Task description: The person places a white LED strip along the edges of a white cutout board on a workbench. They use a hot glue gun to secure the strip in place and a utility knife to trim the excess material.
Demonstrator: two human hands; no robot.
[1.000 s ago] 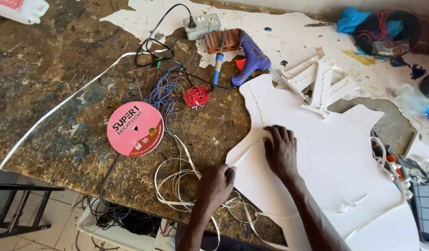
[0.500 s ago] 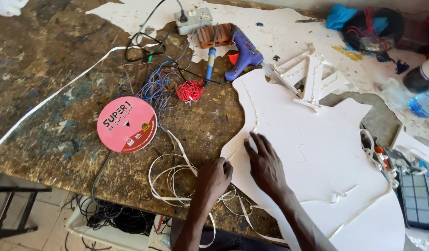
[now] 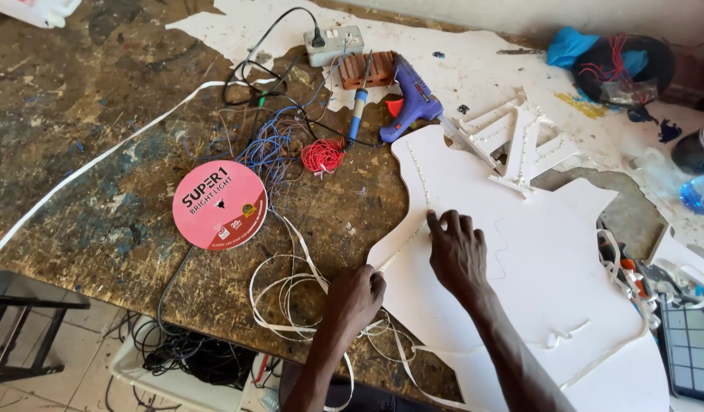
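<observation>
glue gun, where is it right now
In the head view the blue glue gun lies at the top centre of the table, just right of the soldering iron, above the white cut-out board.

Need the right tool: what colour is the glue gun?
Purple glue gun with an orange trigger, head view.

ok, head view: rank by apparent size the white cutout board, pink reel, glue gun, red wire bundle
Largest to smallest:
1. white cutout board, by far the largest
2. pink reel
3. glue gun
4. red wire bundle
The glue gun lies farther from the camera than the reel, so that gap may be overstated.
</observation>
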